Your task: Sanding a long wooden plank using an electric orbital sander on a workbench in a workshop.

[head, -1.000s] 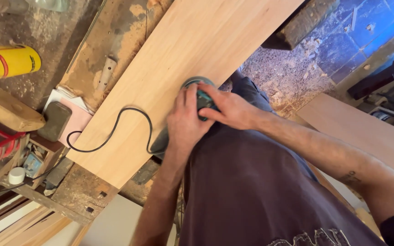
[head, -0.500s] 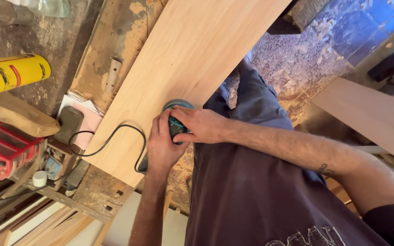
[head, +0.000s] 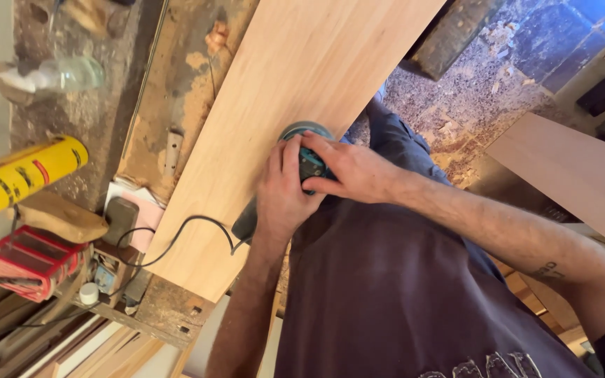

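Head view shows both hands clasped over a teal sander [head: 307, 150] pressed flat on a pale wooden board [head: 295, 77] near its edge. Left hand [head: 285, 189] grips the body, fingers curled; right hand [head: 351, 170] wraps the top. Its black cord [head: 187, 231] loops across the board toward a dusty workbench [head: 169, 91], where a yellow can [head: 19, 175] lies.

Sander [head: 307, 150]: teal-grey, round pad flat on board, near its edge.
Board [head: 281, 105]: pale wood, long, lying diagonally.

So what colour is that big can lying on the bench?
Yellow can, with black and red markings; head view.
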